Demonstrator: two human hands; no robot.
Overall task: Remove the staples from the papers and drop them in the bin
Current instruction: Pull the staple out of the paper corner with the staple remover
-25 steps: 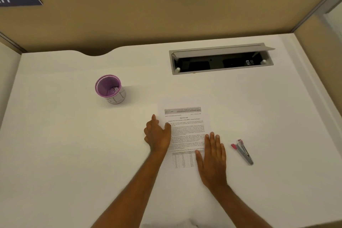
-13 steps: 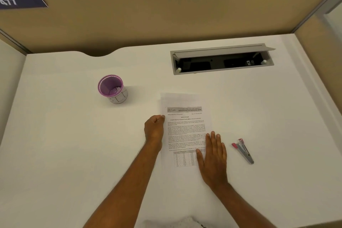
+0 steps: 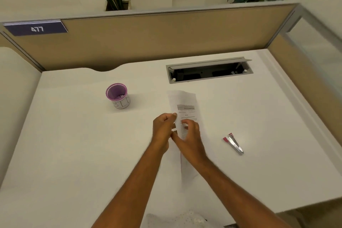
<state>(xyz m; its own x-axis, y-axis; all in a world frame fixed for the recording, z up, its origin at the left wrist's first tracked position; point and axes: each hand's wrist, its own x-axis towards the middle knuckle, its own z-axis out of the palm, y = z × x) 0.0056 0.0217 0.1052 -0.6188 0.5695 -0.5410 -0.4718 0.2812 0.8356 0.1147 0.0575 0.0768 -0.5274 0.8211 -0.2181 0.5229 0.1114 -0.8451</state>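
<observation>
Papers lie near the middle of the white counter, their near part lifted or curled at the left edge where both hands meet over them. The left hand is curled with thumb and fingers pinched on that left edge, and the right hand arches over the sheet just beside it, fingers bent toward the same spot; whether they actually grip the paper I cannot tell, since the hand is blurred. The small purple bin stands well apart to the left and farther back, and the staple remover lies untouched on the counter to the right (red grips pointing away). No staple can be made out at this size. Judging by this, the step in hand is finding the stapled corner. To do it well, the left hand should pin the sheets flat close to the staple while the right fetches the remover, so the paper does not tear when the prongs lift.
</observation>
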